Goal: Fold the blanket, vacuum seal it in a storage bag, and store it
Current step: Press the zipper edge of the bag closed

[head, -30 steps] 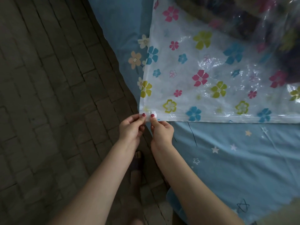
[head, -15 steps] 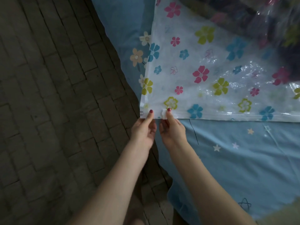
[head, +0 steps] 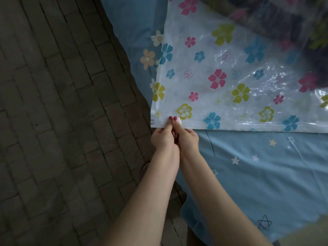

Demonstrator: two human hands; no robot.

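Both hands meet at the near edge of the clear plastic storage bag printed with coloured flowers [head: 230,82], the left hand [head: 162,137] pinching that edge and the right hand [head: 187,137] pinching the small white slider clip [head: 178,120], while the dark blanket [head: 284,20] lies inside the bag, far beyond the hands, on the light blue star-patterned bed sheet [head: 257,166].

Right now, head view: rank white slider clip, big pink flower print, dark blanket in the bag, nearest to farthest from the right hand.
1. white slider clip: pinched at the right hand fingertips, on the bag's near edge.
2. big pink flower print: mid bag, up and right.
3. dark blanket: inside the bag, far top right.
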